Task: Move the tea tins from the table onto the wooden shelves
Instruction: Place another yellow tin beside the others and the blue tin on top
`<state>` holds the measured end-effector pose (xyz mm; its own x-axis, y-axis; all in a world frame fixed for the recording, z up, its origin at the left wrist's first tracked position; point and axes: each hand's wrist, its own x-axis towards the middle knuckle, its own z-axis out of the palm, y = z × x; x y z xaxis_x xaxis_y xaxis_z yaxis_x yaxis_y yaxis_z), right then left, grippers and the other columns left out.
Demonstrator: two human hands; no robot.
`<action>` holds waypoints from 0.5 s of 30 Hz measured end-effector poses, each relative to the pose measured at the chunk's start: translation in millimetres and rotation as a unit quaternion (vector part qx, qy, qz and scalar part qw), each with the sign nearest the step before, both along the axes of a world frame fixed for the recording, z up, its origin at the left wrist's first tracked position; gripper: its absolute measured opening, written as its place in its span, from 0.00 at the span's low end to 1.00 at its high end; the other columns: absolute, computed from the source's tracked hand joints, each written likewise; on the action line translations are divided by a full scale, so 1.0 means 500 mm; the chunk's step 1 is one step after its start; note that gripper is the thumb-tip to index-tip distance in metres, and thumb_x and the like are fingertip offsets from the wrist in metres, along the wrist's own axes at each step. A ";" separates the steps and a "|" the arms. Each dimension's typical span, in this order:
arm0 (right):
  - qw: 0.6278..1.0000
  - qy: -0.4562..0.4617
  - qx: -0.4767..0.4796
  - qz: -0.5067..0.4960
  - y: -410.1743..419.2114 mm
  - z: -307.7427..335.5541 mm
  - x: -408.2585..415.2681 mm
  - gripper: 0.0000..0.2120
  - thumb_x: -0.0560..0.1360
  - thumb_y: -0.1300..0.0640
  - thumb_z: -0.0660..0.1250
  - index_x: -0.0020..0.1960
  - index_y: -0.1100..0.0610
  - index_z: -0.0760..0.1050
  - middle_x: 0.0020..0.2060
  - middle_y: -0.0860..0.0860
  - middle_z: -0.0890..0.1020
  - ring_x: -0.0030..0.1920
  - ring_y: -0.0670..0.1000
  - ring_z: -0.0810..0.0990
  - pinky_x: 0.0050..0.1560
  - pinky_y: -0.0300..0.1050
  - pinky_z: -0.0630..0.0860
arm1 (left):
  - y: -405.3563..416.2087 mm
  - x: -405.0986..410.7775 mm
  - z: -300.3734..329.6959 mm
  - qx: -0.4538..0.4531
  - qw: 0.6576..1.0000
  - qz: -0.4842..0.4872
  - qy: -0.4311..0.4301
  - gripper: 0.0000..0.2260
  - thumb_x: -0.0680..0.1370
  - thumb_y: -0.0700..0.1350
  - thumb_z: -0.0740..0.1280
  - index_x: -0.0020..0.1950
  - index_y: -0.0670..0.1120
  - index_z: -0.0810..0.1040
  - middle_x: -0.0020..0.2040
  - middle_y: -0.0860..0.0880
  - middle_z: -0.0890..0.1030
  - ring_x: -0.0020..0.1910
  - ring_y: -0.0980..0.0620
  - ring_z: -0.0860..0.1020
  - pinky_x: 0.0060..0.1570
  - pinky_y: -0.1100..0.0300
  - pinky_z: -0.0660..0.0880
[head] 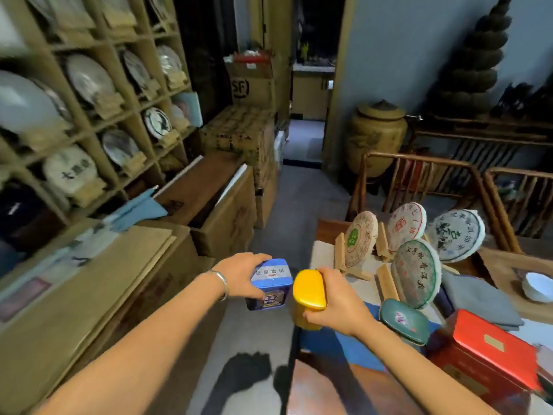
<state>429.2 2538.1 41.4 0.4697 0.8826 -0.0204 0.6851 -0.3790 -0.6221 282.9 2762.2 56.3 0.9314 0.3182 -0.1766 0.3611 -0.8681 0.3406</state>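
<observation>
Left hand [239, 275] wraps a blue tea tin [269, 284] from the side, fingers curled round its far face, thumb on the near face; tin held upright in the air over the floor gap between the cardboard boxes [74, 295] and the table [344, 384]. Silver bracelet [220, 283] on the left wrist. Right hand [335, 301] grips a yellow tea tin [308, 290] round its body, thumb low on the front, fingers closed behind the lid; tin upright, just past the table's left edge, close beside the blue one, not touching it. On the table near its front edge: a green tin [404, 320] and a red tin [484, 351], next to each other. Further back on the tabletop, four round tea cakes [416, 272] propped on small wooden stands, a folded grey cloth [478, 301] and a white bowl [537, 286] toward the right edge. Wooden shelves [89, 121] at left hold more wrapped tea cakes in their compartments.
</observation>
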 end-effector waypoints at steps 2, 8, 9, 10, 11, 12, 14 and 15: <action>0.999 -0.026 0.017 0.042 0.039 0.028 -0.009 0.39 0.59 0.42 0.73 0.66 0.50 0.63 0.55 0.48 0.71 0.54 0.49 0.72 0.49 0.44 0.73 | 0.006 -0.072 0.035 0.018 0.998 0.055 -0.012 0.38 0.66 0.58 0.74 0.73 0.52 0.64 0.62 0.48 0.76 0.58 0.50 0.75 0.57 0.58 0.72; 0.981 -0.039 0.074 0.177 0.149 0.111 -0.101 0.45 0.60 0.44 0.77 0.71 0.54 0.60 0.62 0.52 0.71 0.61 0.52 0.71 0.56 0.43 0.70 | -0.028 -0.314 0.127 0.000 0.960 0.259 -0.104 0.36 0.66 0.59 0.75 0.71 0.53 0.68 0.63 0.53 0.76 0.58 0.52 0.76 0.56 0.58 0.73; 0.976 -0.034 0.080 0.199 0.164 0.125 -0.128 0.46 0.60 0.44 0.77 0.72 0.54 0.59 0.63 0.52 0.70 0.62 0.52 0.70 0.58 0.45 0.71 | -0.040 -0.357 0.142 0.002 0.950 0.287 -0.119 0.36 0.66 0.58 0.76 0.70 0.53 0.69 0.62 0.53 0.77 0.57 0.52 0.76 0.54 0.59 0.72; 0.971 -0.026 0.086 0.221 0.179 0.138 -0.157 0.47 0.60 0.43 0.77 0.72 0.54 0.59 0.64 0.52 0.70 0.63 0.52 0.70 0.60 0.46 0.71 | -0.055 -0.401 0.156 0.003 0.939 0.318 -0.133 0.36 0.65 0.57 0.77 0.70 0.53 0.69 0.62 0.54 0.76 0.57 0.53 0.76 0.54 0.60 0.72; 0.965 -0.017 0.093 0.243 0.192 0.151 -0.190 0.47 0.61 0.44 0.78 0.72 0.53 0.59 0.64 0.52 0.69 0.63 0.52 0.70 0.60 0.48 0.72 | -0.073 -0.446 0.172 0.001 0.925 0.351 -0.144 0.37 0.63 0.58 0.77 0.70 0.53 0.69 0.61 0.55 0.76 0.56 0.54 0.75 0.53 0.60 0.71; 0.959 -0.006 0.099 0.267 0.205 0.165 -0.226 0.46 0.61 0.44 0.78 0.72 0.52 0.59 0.65 0.52 0.69 0.63 0.53 0.70 0.60 0.50 0.72 | -0.092 -0.491 0.189 -0.003 0.910 0.385 -0.155 0.39 0.61 0.60 0.77 0.70 0.54 0.70 0.60 0.56 0.75 0.55 0.56 0.75 0.53 0.60 0.71; 0.943 0.014 0.111 0.313 0.229 0.197 -0.305 0.47 0.61 0.44 0.78 0.73 0.51 0.57 0.66 0.52 0.68 0.64 0.53 0.70 0.61 0.52 0.72 | -0.131 -0.584 0.221 -0.021 0.877 0.442 -0.186 0.42 0.56 0.64 0.75 0.68 0.54 0.71 0.60 0.57 0.76 0.56 0.56 0.76 0.56 0.58 0.74; 0.935 0.021 0.117 0.334 0.240 0.215 -0.347 0.48 0.62 0.43 0.78 0.74 0.51 0.56 0.67 0.52 0.67 0.65 0.54 0.69 0.61 0.52 0.72 | -0.150 -0.632 0.235 -0.033 0.860 0.465 -0.208 0.41 0.55 0.62 0.76 0.67 0.54 0.72 0.60 0.55 0.77 0.56 0.55 0.78 0.57 0.55 0.76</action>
